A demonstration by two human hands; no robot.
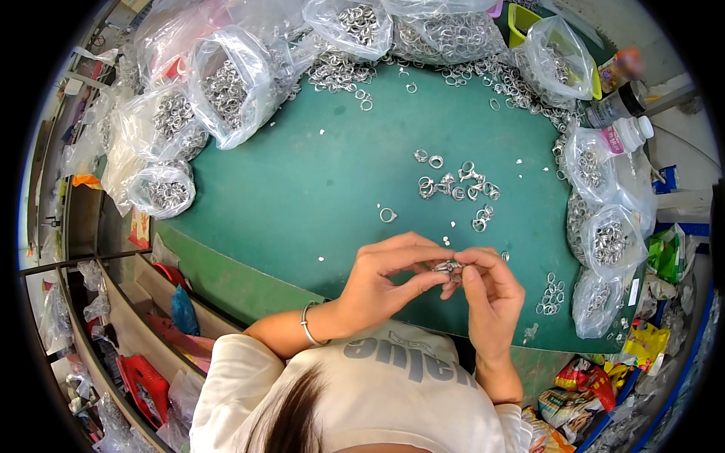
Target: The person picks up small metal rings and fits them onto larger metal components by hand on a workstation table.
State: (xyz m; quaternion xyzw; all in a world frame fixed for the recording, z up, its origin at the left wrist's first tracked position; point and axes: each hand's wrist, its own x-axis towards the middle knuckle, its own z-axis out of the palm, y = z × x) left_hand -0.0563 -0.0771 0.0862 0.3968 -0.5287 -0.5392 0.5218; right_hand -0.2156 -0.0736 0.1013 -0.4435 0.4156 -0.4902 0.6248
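Observation:
Close to the near edge of the green tabletop, my two hands meet in front of my chest. Silver rings (447,267) are pinched between them, partly covered by the fingertips, so I cannot tell how many. My left hand (389,281) grips them between thumb and forefinger from the left. From the right, the thumb and fingers of my right hand (491,283) close on the same rings. Just beyond the hands lies a loose cluster of silver rings (458,185). A single ring (387,215) rests apart, left of that cluster.
Clear plastic bags of rings (226,90) line the left and far sides of the green table (302,174). More bags (608,238) stand along the right edge, near a small ring group (551,294) and a bottle (628,136). Shelves with a red basket (143,385) are at lower left.

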